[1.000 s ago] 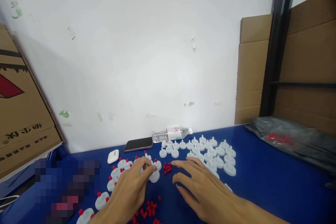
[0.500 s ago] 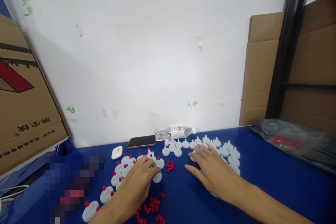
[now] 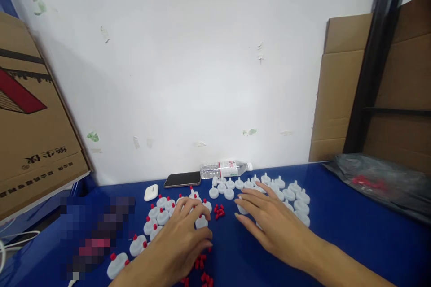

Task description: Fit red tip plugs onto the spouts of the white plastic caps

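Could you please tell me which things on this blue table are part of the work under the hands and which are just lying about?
In the work:
left hand
right hand
white caps
red-tipped caps
loose red plugs

Lying about:
phone
water bottle
earbud case
black bag
cardboard box

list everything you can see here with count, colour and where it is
table: one, blue, across the foreground
white caps with red tips: a dozen or so, left of centre
plain white caps: about twenty, right of centre
loose red plugs: small heap between the hands, more near the bottom edge
phone: one, dark, by the wall
water bottle: one, clear, lying beside the phone
earbud case: one, white, left of the phone
cardboard boxes: brown, far left and right
plastic bag: one, grey, far right
left hand: on the red-tipped caps
right hand: fingers spread over the plain caps
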{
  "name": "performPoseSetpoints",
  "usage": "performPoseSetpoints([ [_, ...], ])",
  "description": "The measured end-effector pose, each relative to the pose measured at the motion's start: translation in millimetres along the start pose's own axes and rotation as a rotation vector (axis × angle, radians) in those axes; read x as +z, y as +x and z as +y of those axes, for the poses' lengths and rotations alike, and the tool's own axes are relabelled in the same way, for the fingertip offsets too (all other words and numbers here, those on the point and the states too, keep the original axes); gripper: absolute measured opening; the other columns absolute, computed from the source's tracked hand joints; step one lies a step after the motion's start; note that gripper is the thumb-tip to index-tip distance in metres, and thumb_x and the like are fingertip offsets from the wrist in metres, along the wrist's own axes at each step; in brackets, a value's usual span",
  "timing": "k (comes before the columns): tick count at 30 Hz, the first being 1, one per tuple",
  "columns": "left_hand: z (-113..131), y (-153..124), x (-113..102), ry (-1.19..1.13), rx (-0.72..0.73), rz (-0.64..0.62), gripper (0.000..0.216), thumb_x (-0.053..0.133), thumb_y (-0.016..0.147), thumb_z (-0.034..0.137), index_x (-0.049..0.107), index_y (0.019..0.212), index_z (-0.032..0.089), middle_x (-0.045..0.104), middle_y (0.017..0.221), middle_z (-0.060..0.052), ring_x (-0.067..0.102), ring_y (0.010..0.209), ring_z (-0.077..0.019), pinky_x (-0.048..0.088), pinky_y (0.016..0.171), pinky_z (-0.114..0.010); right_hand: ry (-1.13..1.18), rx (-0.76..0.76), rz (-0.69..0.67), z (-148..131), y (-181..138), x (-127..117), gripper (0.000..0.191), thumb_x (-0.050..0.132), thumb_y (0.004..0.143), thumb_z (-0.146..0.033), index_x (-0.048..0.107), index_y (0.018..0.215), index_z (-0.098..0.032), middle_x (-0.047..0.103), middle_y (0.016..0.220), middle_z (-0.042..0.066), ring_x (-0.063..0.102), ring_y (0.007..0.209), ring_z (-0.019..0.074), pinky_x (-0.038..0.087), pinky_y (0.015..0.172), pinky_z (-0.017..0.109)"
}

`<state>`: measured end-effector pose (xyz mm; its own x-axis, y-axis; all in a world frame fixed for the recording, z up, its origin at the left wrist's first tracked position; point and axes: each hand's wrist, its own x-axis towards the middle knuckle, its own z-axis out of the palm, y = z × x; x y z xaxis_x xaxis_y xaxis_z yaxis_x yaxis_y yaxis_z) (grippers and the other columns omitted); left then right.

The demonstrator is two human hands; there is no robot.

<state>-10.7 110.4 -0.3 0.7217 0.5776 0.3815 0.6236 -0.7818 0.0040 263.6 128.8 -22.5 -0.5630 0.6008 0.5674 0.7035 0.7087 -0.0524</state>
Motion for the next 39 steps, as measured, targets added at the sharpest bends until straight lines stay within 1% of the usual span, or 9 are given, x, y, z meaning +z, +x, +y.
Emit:
performPoseSetpoints([
  [3,-2,-2,0,-0.016,0.019,-0.035,0.015,0.066,0.097,0.014,0.07,0.089,0.026,0.06,0.119,-0.003,0.05,0.116,-0.0282,0.04,0.098,-0.049,0.099,-0.053,0.004,-11,2,-7,0.019,0.05,0.105,-0.021,0.068,0.101,-0.021,0.075,0.107,0.003,0.068,0.111,0.0228,0.029,0.122,0.058],
  [6,-5,-3,4,0.005,0.035,-0.034,0.015,0.069,0.096,0.013,0.072,0.089,0.027,0.06,0.12,-0.002,0.05,0.116,-0.028,0.039,0.1,-0.05,0.151,-0.087,0.003,-17,-1,-7,0.018,0.05,0.103,-0.018,0.067,0.097,-0.023,0.073,0.101,0.001,0.068,0.104,0.0194,0.025,0.123,0.055],
  [10,-7,-3,13,0.021,0.044,-0.027,0.018,0.071,0.094,0.009,0.072,0.089,0.026,0.062,0.115,-0.001,0.053,0.11,-0.0249,0.042,0.095,-0.044,0.161,-0.085,-0.033,-18,-5,-3,0.014,0.056,0.101,-0.02,0.068,0.108,-0.024,0.072,0.105,0.002,0.068,0.105,0.0202,0.024,0.123,0.056],
  [13,-6,-2,17,-0.001,0.012,-0.023,0.018,0.068,0.094,0.007,0.07,0.092,0.025,0.063,0.111,-0.001,0.055,0.107,-0.0236,0.045,0.092,-0.041,0.173,-0.079,-0.089,-18,-8,1,0.023,0.068,0.097,-0.027,0.065,0.12,-0.024,0.071,0.111,0.002,0.068,0.108,0.0222,0.029,0.122,0.055],
  [18,2,0,16,0.018,-0.032,-0.041,0.016,0.06,0.095,0.006,0.064,0.097,0.021,0.064,0.105,-0.003,0.056,0.106,-0.0254,0.043,0.104,-0.053,0.184,-0.092,-0.098,-20,-10,8,0.029,0.072,0.094,-0.023,0.064,0.122,-0.026,0.071,0.115,0.003,0.069,0.108,0.0222,0.039,0.116,0.047],
  [24,5,3,19,-0.004,-0.042,0.14,0.02,0.055,0.087,0.003,0.058,0.093,0.021,0.066,0.095,-0.002,0.063,0.1,-0.0224,0.037,0.113,-0.058,0.209,-0.123,-0.099,-23,-9,4,0.032,0.05,0.1,-0.007,0.063,0.121,-0.027,0.069,0.129,0.0,0.068,0.111,0.0184,0.031,0.12,0.046],
  [29,8,4,22,-0.025,-0.001,0.225,0.025,0.047,0.092,0.0,0.059,0.095,0.021,0.069,0.085,0.002,0.066,0.075,-0.0141,0.038,0.115,-0.054,0.23,-0.152,-0.177,-27,-7,-2,0.024,0.049,0.101,-0.01,0.061,0.113,-0.027,0.069,0.127,-0.005,0.066,0.107,0.0167,0.028,0.119,0.046],
  [33,10,6,18,-0.009,0.024,0.218,0.029,0.045,0.095,-0.001,0.063,0.099,0.021,0.07,0.081,0.003,0.064,0.067,-0.0131,0.046,0.107,-0.047,0.233,-0.172,-0.202,-29,-7,-3,0.02,0.052,0.101,-0.014,0.062,0.112,-0.027,0.07,0.129,-0.004,0.065,0.108,0.017,0.028,0.118,0.045],
  [39,10,7,19,-0.005,0.084,0.228,0.027,0.044,0.097,-0.001,0.062,0.096,0.02,0.071,0.087,-0.001,0.063,0.077,-0.017,0.054,0.087,-0.035,0.213,-0.199,-0.2,-30,-6,-1,0.015,0.051,0.103,-0.015,0.062,0.104,-0.025,0.072,0.119,-0.004,0.066,0.1,0.0151,0.026,0.118,0.042],
])
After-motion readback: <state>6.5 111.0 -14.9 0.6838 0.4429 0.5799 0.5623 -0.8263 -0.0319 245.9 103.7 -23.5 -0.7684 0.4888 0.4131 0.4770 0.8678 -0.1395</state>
